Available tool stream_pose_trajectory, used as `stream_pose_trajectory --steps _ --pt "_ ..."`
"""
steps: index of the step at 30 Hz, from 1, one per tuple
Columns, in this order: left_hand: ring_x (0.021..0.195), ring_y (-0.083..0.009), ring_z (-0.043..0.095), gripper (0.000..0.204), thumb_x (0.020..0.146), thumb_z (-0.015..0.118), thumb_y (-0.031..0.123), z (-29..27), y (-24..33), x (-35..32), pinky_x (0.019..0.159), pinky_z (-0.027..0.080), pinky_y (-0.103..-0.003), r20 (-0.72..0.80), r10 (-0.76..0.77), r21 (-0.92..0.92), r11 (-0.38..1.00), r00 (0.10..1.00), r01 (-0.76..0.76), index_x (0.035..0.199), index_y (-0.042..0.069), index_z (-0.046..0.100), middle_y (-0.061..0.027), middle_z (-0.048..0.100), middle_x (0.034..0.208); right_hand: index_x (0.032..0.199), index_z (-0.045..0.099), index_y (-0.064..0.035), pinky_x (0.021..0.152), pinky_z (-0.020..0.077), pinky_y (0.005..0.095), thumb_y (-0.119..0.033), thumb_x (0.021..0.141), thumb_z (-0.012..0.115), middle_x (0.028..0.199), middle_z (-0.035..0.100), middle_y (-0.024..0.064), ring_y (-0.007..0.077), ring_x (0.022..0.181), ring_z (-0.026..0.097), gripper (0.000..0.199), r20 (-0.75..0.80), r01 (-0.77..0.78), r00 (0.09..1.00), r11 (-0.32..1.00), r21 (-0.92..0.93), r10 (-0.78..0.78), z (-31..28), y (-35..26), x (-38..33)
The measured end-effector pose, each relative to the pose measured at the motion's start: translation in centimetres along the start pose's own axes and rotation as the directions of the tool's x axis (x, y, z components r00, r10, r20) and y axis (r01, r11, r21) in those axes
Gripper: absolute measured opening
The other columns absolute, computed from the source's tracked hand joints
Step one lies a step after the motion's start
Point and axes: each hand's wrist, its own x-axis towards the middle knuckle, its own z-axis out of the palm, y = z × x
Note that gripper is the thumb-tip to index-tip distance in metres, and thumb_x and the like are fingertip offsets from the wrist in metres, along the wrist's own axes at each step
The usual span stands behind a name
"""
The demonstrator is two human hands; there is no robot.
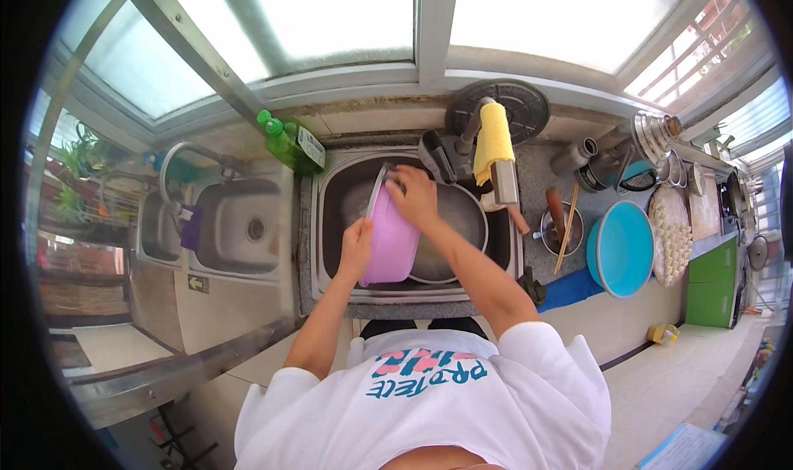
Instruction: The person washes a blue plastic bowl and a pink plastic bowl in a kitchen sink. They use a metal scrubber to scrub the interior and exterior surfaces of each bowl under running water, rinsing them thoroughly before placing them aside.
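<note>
Head view: the pink basin (393, 243) tilts on edge in the sink (337, 201); the left hand (357, 245) pinches its rim, the right hand (415, 194) bends its fingers at the far edge, apparently touching. A metal pan (434, 261) sits just right.

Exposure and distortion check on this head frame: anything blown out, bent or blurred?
Head view: the window panes are blown out to near white; head view: the window frame bends toward the rim, corners black; head view: the left hand, right hand and lilac basin show no obvious motion blur; head view: far-right items look squeezed, hard to make out.
</note>
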Motion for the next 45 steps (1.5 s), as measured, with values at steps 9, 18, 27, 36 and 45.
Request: stream_pose_trajectory --steps 9,18,27,36,45 --pt "0.066 -0.0028 0.036 0.042 0.099 0.046 0.039 -1.2 -2.5 -1.1 0.056 0.032 -0.022 -0.059 0.098 -0.002 0.995 0.993 -0.098 0.08 0.002 0.053 0.0055 0.045 0.069 0.097 0.066 -0.014 0.093 0.0314 0.0424 -0.029 0.079 0.063 0.115 0.058 0.0022 0.0238 0.111 0.049 0.024 0.048 -0.013 0.999 0.995 -0.096 0.017 0.4 -3.1 -0.2" --pt "0.095 -0.0168 0.054 0.077 0.091 0.024 0.07 0.0 -0.1 -1.2 0.087 0.042 -0.033 -0.016 -0.125 -0.438 0.893 0.992 0.106 0.118 0.004 0.054 -0.006 0.059 0.102 0.104 0.064 -0.0139 0.091 0.0317 0.0436 -0.025 0.076 0.066 0.117 0.057 0.003 0.0251 0.111 0.048 0.03 0.01 0.115 0.993 0.99 -0.08 -0.115 -0.6 -6.1 -6.1" --pt "0.109 -0.0215 0.057 0.082 0.089 0.026 0.072 -1.8 2.2 0.6 0.092 0.046 -0.035 0.061 -0.301 -0.469 0.833 0.952 0.293 0.126 0.003 0.05 -0.0106 0.059 0.117 0.096 0.065 -0.0156 0.096 0.0265 0.0463 -0.018 0.07 0.07 0.119 0.059 0.0007 0.0218 0.112 0.05 0.027 0.062 0.387 0.921 0.921 -0.038 -0.384 0.8 -6.0 -8.2" --pt "0.108 -0.0152 0.055 0.072 0.093 0.031 0.064 -3.4 -4.3 -1.1 0.09 0.046 -0.033 0.162 -0.247 -0.258 0.924 0.955 0.282 0.122 0.001 0.05 -0.0069 0.058 0.115 0.09 0.068 -0.0154 0.09 0.0316 0.0458 -0.026 0.08 0.061 0.11 0.062 -0.0015 0.0204 0.105 0.053 0.016 0.081 0.076 0.994 0.994 -0.072 -0.07 3.0 -4.9 -0.9" --pt "0.125 -0.0215 0.044 0.082 0.088 0.036 0.069 -1.7 0.2 -3.9 0.105 0.036 -0.036 0.12 -0.298 -0.591 0.745 0.947 0.31 0.139 0.004 0.035 -0.0093 0.046 0.135 0.092 0.069 -0.0148 0.09 0.0311 0.0455 -0.028 0.074 0.066 0.111 0.062 -0.003 0.0199 0.101 0.053 0.022 0.158 0.35 0.928 0.936 -0.049 -0.338 2.5 -7.6 -4.4"
